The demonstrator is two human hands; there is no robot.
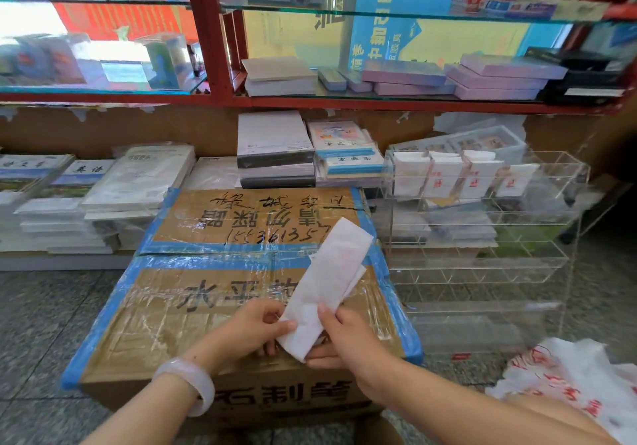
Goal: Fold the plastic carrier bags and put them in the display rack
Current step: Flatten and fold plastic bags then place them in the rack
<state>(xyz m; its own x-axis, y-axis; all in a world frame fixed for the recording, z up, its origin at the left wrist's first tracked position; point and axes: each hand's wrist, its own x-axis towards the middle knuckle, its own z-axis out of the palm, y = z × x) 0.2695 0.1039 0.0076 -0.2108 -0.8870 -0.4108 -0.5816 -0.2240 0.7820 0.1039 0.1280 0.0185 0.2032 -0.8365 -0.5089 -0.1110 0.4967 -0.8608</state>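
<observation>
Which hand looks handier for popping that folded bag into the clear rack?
Probably the right hand: the display rack stands on its side of the box, and it already pinches the folded bag.

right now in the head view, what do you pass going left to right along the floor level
stacked white wrapped books → taped brown cardboard box → clear acrylic display rack → loose pile of white carrier bags with red print

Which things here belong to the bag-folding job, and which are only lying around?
Belong to the job:
- folded strip of bag, held by left hand and right hand
- clear display rack
- folded bags in its top row
- loose bags at right

Only lying around:
- taped cardboard box, serving as work surface
- stacked books
- notebooks on glass shelf
</observation>
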